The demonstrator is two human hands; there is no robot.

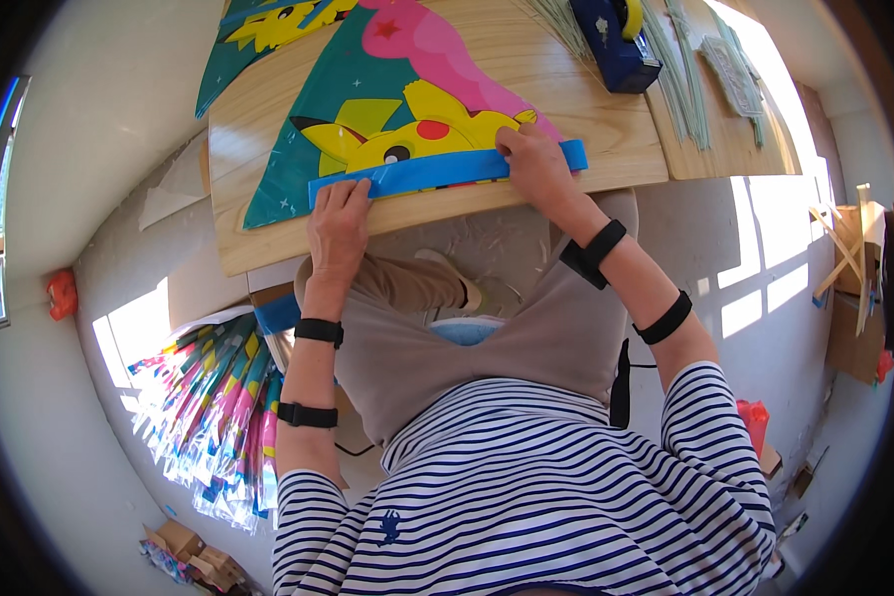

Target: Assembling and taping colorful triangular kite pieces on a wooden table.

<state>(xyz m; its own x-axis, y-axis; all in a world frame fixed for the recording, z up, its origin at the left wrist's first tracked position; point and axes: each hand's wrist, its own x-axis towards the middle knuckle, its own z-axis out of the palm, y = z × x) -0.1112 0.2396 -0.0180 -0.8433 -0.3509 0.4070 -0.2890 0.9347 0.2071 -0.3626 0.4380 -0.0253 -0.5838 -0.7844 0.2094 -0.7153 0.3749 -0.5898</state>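
A triangular teal kite (340,79) with a yellow cartoon animal and a pink shape lies flat on a light wooden board (526,70). A blue strip (437,171) runs along the kite's near edge. My left hand (338,221) presses down on the strip's left end with the fingers flat. My right hand (532,159) presses on the strip toward its right end, fingers spread over the kite's edge. Both forearms wear black bands.
A dark blue tape dispenser (618,42) with a yellow roll stands at the board's far right. Thin green rods (690,79) lie beside it. A pile of packaged colourful kites (219,417) lies on the floor at left. Cardboard boxes (184,551) and wooden pieces (854,248) sit near the edges.
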